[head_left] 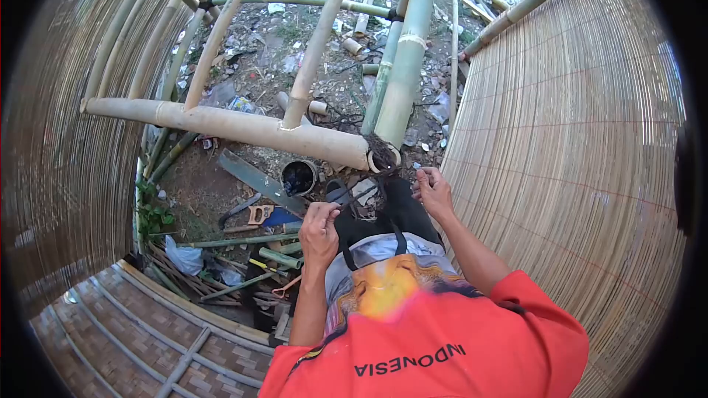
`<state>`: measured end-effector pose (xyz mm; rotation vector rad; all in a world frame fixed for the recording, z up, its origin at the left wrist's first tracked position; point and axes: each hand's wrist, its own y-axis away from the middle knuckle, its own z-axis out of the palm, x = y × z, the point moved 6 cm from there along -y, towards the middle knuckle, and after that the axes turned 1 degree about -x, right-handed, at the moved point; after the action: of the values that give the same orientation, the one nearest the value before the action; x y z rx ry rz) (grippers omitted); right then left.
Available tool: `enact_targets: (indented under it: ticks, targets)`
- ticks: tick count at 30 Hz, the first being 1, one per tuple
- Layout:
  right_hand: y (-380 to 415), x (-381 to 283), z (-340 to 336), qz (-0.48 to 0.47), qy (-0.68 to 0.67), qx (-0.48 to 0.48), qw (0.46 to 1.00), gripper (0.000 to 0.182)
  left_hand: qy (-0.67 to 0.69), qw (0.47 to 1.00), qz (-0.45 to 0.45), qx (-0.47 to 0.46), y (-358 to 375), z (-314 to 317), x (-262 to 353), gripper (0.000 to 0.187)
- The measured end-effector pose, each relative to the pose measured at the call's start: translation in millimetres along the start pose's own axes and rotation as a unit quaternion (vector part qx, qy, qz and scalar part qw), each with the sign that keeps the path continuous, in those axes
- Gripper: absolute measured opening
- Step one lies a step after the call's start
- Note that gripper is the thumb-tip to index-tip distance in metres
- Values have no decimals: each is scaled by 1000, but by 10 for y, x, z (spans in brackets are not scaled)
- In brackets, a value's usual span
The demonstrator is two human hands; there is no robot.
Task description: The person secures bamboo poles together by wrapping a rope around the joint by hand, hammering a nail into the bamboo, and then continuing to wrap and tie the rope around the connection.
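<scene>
A thick horizontal bamboo pole (243, 126) ends beside an upright green bamboo pole (405, 74), and dark fibre cord (382, 156) is wrapped around the joint. Below and left of the joint, my left hand (320, 230) is closed in a pinch on a dark strand of the cord. My right hand (434, 193), to the right of the joint, has its thumb and fingers pressed together; what they hold is too small to make out. Loose dark cord hangs between my hands, in front of my legs.
A saw (274, 217), a curved blade (240, 210), a bucket (299, 177) and cut bamboo (280, 259) lie on the littered ground. Slatted screens (560, 155) stand at both sides. A woven panel (147, 332) is at lower left. Thin bamboo poles slant upward ahead.
</scene>
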<state>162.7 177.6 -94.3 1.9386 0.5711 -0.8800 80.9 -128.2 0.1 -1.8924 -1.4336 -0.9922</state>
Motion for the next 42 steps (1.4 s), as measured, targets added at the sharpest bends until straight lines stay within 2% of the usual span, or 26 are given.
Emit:
enact_targets:
  ticks: [3, 5, 6, 8, 10, 11, 12, 13, 15, 16, 17, 18, 19, 23, 25, 26, 27, 28, 29, 31, 32, 35, 37, 38, 41, 42]
  targets:
    - [-156, 342, -18, 47, -47, 39, 997, 54, -36, 998, 33, -38, -440, -38, 53, 25]
    - [-382, 655, -32, 66, -49, 56, 995, 54, -121, 988, 94, 3, -793, 19, 263, 26]
    - [-537, 861, -30, 74, -66, 65, 993, 54, -112, 991, 78, -8, -937, 108, 299, 25]
    - [-941, 1266, -23, 85, 31, 59, 994, 49, -129, 989, 73, -26, -1161, 321, 190, 24]
    - [-1364, 1491, -75, 105, 56, 54, 991, 47, -105, 991, 70, -46, -1329, 560, 135, 19]
    - [-1613, 1604, -84, 117, 96, 41, 988, 45, -164, 978, 106, -69, -1393, 680, 166, 16]
    - [-1892, 1759, -75, 143, 98, 25, 985, 35, -187, 976, 94, -61, -1387, 729, 90, 14]
    - [-2219, 1992, -40, 152, 88, 24, 984, 35, -184, 979, 71, -50, -1362, 734, -5, 13]
    - [-2905, 2463, 111, 77, 145, 30, 986, 25, -188, 981, 51, -10, -1317, 729, -104, 16]
    - [-3265, 2671, 209, 56, 158, 34, 985, 20, -217, 974, 64, -32, -1304, 730, -102, 14]
    - [-3617, 2822, 291, 71, 177, 22, 981, 18, -190, 978, 86, 20, -1278, 713, -149, 16]
    - [-3974, 2977, 394, 23, 184, 40, 982, 16, -188, 980, 60, 35, -1292, 809, -50, 30]
    - [-4340, 3162, 514, -20, 195, 55, 979, 15, -243, 970, -13, -5, -1249, 746, -124, 33]
    - [-5613, 3685, 1069, -118, 263, 59, 956, 22, -329, 941, -70, -28, -1455, 911, -255, 31]
    - [-6094, 3911, 1289, -107, 304, 18, 946, 28, -357, 930, -82, -33, -1555, 969, -261, 30]
    - [-6409, 4322, 1483, -28, 267, 41, 963, 28, -370, 924, -85, -35, -1604, 1003, -261, 29]
    - [-6426, 4163, 1457, -63, 339, -15, 939, 29, -384, 918, -92, -36, -1644, 1027, -258, 29]
    - [-6534, 4345, 1533, -13, 334, -16, 942, 31, -394, 913, -94, -39, -1684, 1052, -255, 28]
    - [-6550, 4483, 1596, -14, 405, -19, 914, 37, -404, 909, -99, -43, -1710, 1090, -249, 28]
    - [-6528, 4578, 1615, -37, 432, -10, 901, 53, -413, 903, -109, -43, -1776, 1121, -248, 27]
    - [-6494, 4613, 1608, -37, 432, -14, 901, 53, -417, 901, -113, -43, -1781, 1098, -236, 26]
    - [-6367, 4612, 1549, -88, 484, -18, 871, 51, -417, 901, -113, -41, -1854, 1153, -278, 25]
    - [-6181, 4583, 1547, -134, 552, -60, 821, 54, -416, 902, -113, -38, -1846, 1119, -243, 24]
    - [-6007, 4489, 1491, -170, 546, -61, 818, 62, -414, 903, -108, -39, -1859, 1122, -243, 23]
    - [-5462, 4208, 1350, -242, 458, -81, 851, 51, -396, 911, -105, -36, -1797, 1076, -225, 22]
    - [-5299, 4043, 1263, -230, 441, -170, 851, 39, -389, 915, -105, -35, -1748, 1066, -218, 22]
